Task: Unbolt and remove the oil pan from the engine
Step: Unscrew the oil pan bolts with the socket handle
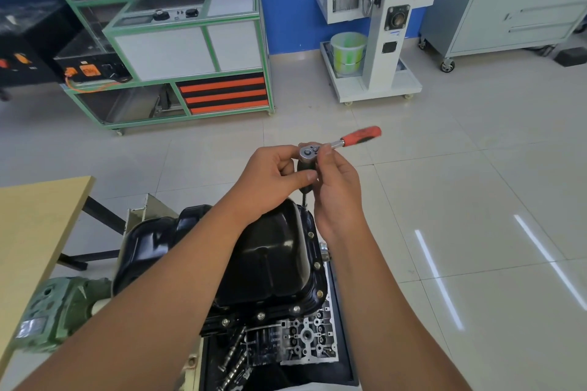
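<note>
A glossy black oil pan (270,257) sits on top of the inverted engine (305,336), with bolts along its right and near flange. Above its far right corner stands a ratchet wrench (359,137) with a red and black handle, its extension bar reaching down towards the flange. My left hand (273,178) pinches the dark extension just under the ratchet head. My right hand (333,187) holds the ratchet head with its fingertips, thumb on top.
A wooden table (31,232) stands at left, with a green gearbox (60,311) below it. Camshafts (235,355) lie in the tray under the engine. A green-framed bench (190,41), a white engine stand (378,35) and a grey cabinet (514,6) line the far wall.
</note>
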`<state>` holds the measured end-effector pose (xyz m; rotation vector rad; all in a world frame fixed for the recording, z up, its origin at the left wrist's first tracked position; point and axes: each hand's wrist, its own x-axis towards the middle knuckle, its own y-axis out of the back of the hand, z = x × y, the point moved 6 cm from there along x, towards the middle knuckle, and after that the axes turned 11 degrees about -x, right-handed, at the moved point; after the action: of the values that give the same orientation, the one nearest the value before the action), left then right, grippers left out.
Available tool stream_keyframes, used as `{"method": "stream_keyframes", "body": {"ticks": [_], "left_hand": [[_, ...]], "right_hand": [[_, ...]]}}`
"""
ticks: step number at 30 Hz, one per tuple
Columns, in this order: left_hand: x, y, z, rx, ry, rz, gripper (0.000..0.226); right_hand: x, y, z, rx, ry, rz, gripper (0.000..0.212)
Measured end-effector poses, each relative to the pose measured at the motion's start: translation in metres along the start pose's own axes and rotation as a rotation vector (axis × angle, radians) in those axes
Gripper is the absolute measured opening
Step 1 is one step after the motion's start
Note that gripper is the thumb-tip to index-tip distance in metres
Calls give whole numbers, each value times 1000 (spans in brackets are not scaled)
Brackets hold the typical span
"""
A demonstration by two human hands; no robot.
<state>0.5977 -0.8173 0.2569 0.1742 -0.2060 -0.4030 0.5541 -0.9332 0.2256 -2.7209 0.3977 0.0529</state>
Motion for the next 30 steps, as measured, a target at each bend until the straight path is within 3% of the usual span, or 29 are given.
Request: {"method": "stream_keyframes", "body": {"ticks": [3, 5, 10, 14, 17, 21, 26, 30], "left_hand": [[2, 2, -2, -10, 9, 46, 23], [2, 4, -4, -31, 24, 81, 18], [1, 1, -2, -18, 36, 11, 27], [0, 4, -2, 13, 32, 54, 16], [0, 4, -2, -7, 43, 57, 17], [2, -3, -1, 20, 41, -36, 28], [2, 4, -4, 42, 35, 77, 17], [1, -1, -2, -7, 35, -26, 24]], "right_hand": [[1, 1, 0, 25, 2, 0, 29], [-1, 2, -3, 51, 19, 20, 41], [-1, 2, -2, 28, -13, 17, 29], [1, 2, -3, 30, -9, 11, 28], [-1, 8, -5, 35, 37, 25, 36], [2, 7, -4, -11, -41, 8, 36], [0, 7, -7, -27, 9, 6, 41], [-2, 7, -5, -26, -20, 32, 41]]}}
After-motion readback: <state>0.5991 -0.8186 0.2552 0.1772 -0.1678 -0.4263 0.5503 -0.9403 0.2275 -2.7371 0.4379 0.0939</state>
